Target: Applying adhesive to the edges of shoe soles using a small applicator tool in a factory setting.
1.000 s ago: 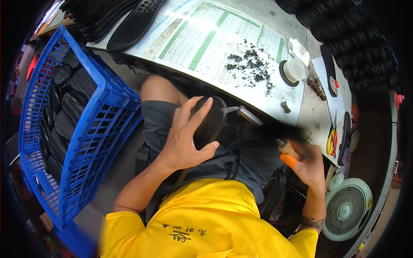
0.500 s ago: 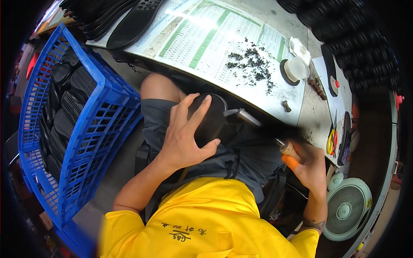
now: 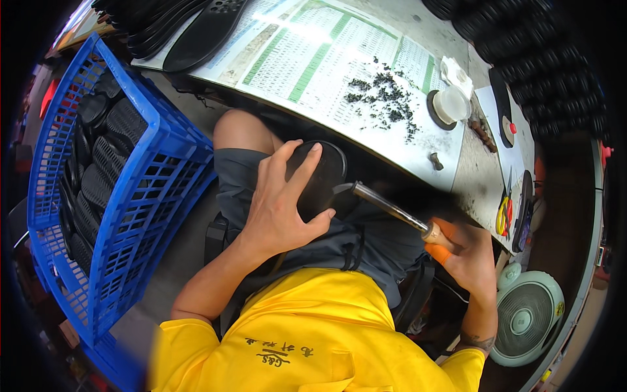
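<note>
Well, hands: two; my left hand (image 3: 281, 212) is half open, fingers and thumb spread across one sole (image 3: 326, 171), holding it; my right hand (image 3: 475, 255) is curled round the wooden handle of one tool (image 3: 393, 210).
Orange wraps: two patches show on my right fingers.
Crate: one, blue (image 3: 151, 127), at my left, its soles (image 3: 111, 160) too overlapped to count.
Desk (image 3: 471, 163): one white tub (image 3: 452, 104), one pair of scissors (image 3: 501, 217), one scatter of black crumbs (image 3: 395, 114).
Fan: one (image 3: 521, 320), pale green, beside my right forearm.
Hidden: my left hand covers much of the sole; my right knuckles are blurred; the stack (image 3: 147, 32) at top left is cut off.
Sole: black, smooth, round-ended, a thin pale line along its edge; over my lap, near the desk.
Tip: bent, overlapping the sole's right side; I can't tell whether they touch.
</note>
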The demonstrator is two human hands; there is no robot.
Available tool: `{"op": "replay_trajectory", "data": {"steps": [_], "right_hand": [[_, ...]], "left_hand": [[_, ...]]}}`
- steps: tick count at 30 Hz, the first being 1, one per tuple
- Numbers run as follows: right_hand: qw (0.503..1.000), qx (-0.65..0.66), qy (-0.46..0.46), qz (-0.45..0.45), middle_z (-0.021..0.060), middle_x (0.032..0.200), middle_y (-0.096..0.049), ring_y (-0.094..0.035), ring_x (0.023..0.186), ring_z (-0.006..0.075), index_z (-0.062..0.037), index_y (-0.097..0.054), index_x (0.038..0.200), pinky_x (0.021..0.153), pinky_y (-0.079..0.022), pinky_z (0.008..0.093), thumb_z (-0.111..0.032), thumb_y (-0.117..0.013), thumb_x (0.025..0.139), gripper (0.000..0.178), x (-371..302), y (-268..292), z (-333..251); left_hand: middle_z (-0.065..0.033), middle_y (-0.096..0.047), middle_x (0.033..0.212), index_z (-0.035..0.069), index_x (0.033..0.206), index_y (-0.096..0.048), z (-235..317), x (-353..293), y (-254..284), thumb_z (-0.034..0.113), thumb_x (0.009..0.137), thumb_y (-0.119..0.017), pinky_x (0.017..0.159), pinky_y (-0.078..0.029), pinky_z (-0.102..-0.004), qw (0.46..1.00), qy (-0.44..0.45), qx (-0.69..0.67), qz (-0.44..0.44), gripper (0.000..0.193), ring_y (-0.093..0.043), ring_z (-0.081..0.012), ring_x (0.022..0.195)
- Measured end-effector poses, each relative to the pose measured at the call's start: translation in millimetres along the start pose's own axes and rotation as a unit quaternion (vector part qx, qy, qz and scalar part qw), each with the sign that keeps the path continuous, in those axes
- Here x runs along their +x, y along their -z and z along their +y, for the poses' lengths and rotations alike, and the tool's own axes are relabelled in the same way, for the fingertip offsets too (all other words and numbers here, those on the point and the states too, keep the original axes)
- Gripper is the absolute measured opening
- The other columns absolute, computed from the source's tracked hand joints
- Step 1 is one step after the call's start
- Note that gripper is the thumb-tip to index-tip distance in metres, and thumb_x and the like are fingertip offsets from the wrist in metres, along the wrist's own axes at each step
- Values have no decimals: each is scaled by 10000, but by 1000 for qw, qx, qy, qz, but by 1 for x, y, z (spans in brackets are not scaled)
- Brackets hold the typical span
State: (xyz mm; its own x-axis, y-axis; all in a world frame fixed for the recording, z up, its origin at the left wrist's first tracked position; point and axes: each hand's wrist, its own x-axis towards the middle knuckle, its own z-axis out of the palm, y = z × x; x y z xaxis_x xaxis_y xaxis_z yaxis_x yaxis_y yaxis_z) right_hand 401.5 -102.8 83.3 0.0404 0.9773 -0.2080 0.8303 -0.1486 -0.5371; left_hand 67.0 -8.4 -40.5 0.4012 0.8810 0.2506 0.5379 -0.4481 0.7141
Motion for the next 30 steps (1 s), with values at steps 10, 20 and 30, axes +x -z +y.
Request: {"op": "replay_trajectory", "data": {"steps": [10,20,30], "right_hand": [[994,91,13,64,98,749,-628,-583,629,182,-4,-851,1228,615,-459,320,-30,-941,825,413,2,-15,24],[999,44,20,17,103,724,-584,-531,605,160,2,-853,1218,602,-447,313,-61,-954,817,418,8,-17,23],[989,134,-60,-34,73,711,-583,-479,634,85,15,-849,1206,598,-435,303,-45,-935,826,395,12,-18,28]], "left_hand": [[-250,-438,1677,92,1742,-447,-11,-3,-1,211,850,-885,1281,-386,-502,984,44,-164,-51,1001,-460,-454,1527],[-252,-419,1703,79,1748,-433,-11,-2,1,209,868,-855,1295,-375,-497,979,31,-189,-67,984,-448,-457,1561],[-249,-410,1723,62,1748,-425,-12,-2,3,221,878,-841,1314,-351,-482,973,33,-213,-84,977,-432,-441,1587]]}}
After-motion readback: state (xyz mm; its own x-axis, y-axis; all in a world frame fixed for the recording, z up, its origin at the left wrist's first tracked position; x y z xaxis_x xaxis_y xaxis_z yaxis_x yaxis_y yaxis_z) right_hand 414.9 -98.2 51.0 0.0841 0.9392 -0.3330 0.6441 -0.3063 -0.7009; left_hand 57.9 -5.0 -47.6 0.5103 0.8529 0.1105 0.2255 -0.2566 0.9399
